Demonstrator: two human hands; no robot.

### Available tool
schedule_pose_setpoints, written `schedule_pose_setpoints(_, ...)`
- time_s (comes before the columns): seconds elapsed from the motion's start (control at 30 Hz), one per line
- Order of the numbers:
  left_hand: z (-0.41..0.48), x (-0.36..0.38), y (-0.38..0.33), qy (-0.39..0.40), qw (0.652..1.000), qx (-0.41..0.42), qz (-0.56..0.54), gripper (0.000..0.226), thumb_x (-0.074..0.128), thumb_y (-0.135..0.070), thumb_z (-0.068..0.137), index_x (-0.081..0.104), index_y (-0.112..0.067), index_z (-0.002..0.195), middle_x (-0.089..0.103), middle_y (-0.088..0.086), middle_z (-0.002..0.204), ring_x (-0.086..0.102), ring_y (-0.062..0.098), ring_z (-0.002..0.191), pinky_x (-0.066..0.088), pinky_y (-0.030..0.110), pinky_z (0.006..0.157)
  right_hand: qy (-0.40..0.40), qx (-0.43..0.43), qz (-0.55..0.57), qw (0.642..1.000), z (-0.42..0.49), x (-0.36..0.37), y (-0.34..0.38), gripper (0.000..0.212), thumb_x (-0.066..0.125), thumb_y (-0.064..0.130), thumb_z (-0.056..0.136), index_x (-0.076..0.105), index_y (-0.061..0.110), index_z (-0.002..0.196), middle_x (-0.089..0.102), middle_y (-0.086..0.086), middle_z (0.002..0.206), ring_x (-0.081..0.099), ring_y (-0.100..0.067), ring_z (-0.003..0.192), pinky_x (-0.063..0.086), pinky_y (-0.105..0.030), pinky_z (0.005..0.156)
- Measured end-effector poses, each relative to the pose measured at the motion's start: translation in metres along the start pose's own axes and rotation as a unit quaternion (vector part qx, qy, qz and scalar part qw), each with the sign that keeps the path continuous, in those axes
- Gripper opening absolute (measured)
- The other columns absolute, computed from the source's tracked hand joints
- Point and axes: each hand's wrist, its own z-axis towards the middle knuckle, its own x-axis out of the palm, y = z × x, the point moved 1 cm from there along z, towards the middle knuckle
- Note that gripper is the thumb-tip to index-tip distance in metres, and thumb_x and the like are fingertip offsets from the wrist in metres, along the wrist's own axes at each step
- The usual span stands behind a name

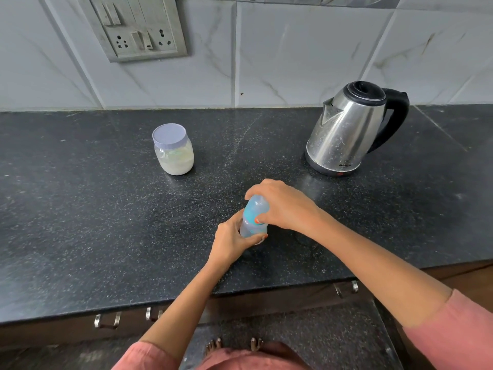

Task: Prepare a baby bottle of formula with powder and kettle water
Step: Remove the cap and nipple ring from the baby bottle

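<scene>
Low in the frame, both arms in pink sleeves [450, 332] reach up to the centre of the black counter [106, 222]. The left hand [229, 237] curls round the lower body of the bottle [253, 213], thumb in front. The right hand [284, 202] arches over its top, fingers gripping the clear cap. The bottle stands upright, clear with a teal collar. Further back, left of centre, is a lidded jar [174, 150] of pale powder. At the upper right is a steel kettle [344, 132]; its dark brand mark is too blurred to read.
</scene>
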Motion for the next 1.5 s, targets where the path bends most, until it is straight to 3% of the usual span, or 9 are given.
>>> schedule_pose_setpoints(0.23, 0.002, -0.001, 0.003, -0.006, 1.000, 0.010, -0.008, 0.056, 0.082, -0.023, 0.064, 0.052, -0.046, 0.106, 0.067, -0.018, 0.098, 0.063, 0.003, 0.097, 0.050, 0.029, 0.089, -0.050, 0.044, 0.255, 0.965, -0.010, -0.026, -0.035, 0.043, 0.074, 0.014, 0.070, 0.062, 0.023, 0.110, 0.060, 0.003, 0.111, 0.056, -0.013, 0.097, 0.044, -0.026, 0.084)
schedule_pose_setpoints(0.33, 0.002, -0.002, 0.002, -0.012, 1.000, 0.014, -0.005, 0.056, 0.082, -0.019, 0.065, 0.053, -0.044, 0.105, 0.065, -0.021, 0.098, 0.062, 0.003, 0.098, 0.048, 0.025, 0.089, -0.071, 0.105, 0.323, 0.938, -0.020, -0.028, -0.068, 0.043, 0.074, 0.013, 0.072, 0.060, 0.024, 0.111, 0.057, 0.013, 0.097, 0.055, -0.006, 0.087, 0.046, -0.018, 0.071)
schedule_pose_setpoints(0.47, 0.002, -0.002, 0.001, -0.010, 1.000, 0.008, -0.006, 0.054, 0.082, -0.016, 0.067, 0.055, -0.035, 0.110, 0.064, -0.018, 0.099, 0.062, 0.005, 0.098, 0.046, 0.019, 0.087, -0.071, 0.188, 0.283, 0.938, -0.029, -0.003, -0.108, 0.046, 0.074, 0.010, 0.071, 0.059, 0.022, 0.112, 0.055, 0.000, 0.110, 0.053, -0.015, 0.095, 0.043, -0.025, 0.075)
schedule_pose_setpoints(0.6, 0.000, 0.000, 0.000, -0.009, 1.000, 0.005, -0.004, 0.054, 0.081, -0.015, 0.068, 0.053, -0.035, 0.109, 0.063, -0.020, 0.098, 0.061, 0.002, 0.097, 0.044, 0.017, 0.085, -0.050, 0.220, 0.213, 0.951, -0.040, 0.031, -0.129, 0.050, 0.074, 0.007, 0.069, 0.058, 0.018, 0.115, 0.050, -0.007, 0.117, 0.048, -0.018, 0.097, 0.042, -0.021, 0.059)
schedule_pose_setpoints(0.8, -0.002, 0.003, 0.003, -0.008, 1.000, 0.000, -0.030, 0.059, 0.081, -0.013, 0.070, 0.050, -0.032, 0.116, 0.062, -0.012, 0.110, 0.058, 0.008, 0.107, 0.043, 0.024, 0.093, -0.055, 0.207, 0.135, 0.967, -0.043, 0.058, -0.135, 0.048, 0.071, 0.007, 0.073, 0.055, 0.019, 0.117, 0.045, -0.005, 0.121, 0.048, -0.024, 0.109, 0.047, -0.037, 0.086)
schedule_pose_setpoints(1.07, -0.003, 0.008, 0.005, -0.003, 0.998, -0.013, -0.067, 0.064, 0.082, -0.014, 0.068, 0.048, -0.036, 0.117, 0.059, -0.021, 0.114, 0.054, -0.012, 0.106, 0.041, 0.005, 0.087, -0.036, 0.189, 0.075, 0.979, -0.046, 0.058, -0.140, 0.061, 0.072, 0.023, 0.074, 0.044, 0.023, 0.129, 0.041, -0.003, 0.130, 0.042, -0.026, 0.117, 0.043, -0.040, 0.087)
schedule_pose_setpoints(1.27, -0.011, 0.006, 0.010, -0.006, 0.998, -0.003, -0.061, 0.073, 0.083, -0.015, 0.067, 0.046, -0.035, 0.126, 0.053, -0.018, 0.127, 0.047, -0.003, 0.121, 0.034, 0.011, 0.100, -0.105, 0.147, 0.104, 0.978, -0.039, 0.031, -0.140, 0.056, 0.072, 0.029, 0.074, 0.050, 0.023, 0.125, 0.047, -0.001, 0.128, 0.045, -0.022, 0.118, 0.042, -0.040, 0.091)
schedule_pose_setpoints(1.37, -0.018, 0.001, 0.015, -0.039, 0.997, -0.014, -0.063, 0.082, 0.081, -0.009, 0.067, 0.039, -0.013, 0.137, 0.048, -0.009, 0.132, 0.043, 0.002, 0.125, 0.029, 0.004, 0.099, -0.122, 0.106, 0.169, 0.972, -0.022, 0.014, -0.131, 0.041, 0.072, 0.024, 0.075, 0.058, 0.020, 0.114, 0.056, 0.000, 0.114, 0.054, -0.015, 0.103, 0.045, -0.033, 0.087)
schedule_pose_setpoints(1.5, -0.024, -0.017, 0.021, -0.064, 0.996, -0.017, -0.061, 0.079, 0.078, -0.006, 0.069, 0.039, -0.011, 0.137, 0.047, -0.005, 0.133, 0.041, 0.003, 0.126, 0.027, 0.003, 0.099, -0.103, 0.077, 0.261, 0.957, 0.011, 0.002, -0.110, 0.025, 0.070, 0.016, 0.078, 0.064, 0.014, 0.102, 0.066, -0.003, 0.097, 0.061, -0.012, 0.084, 0.046, -0.020, 0.076)
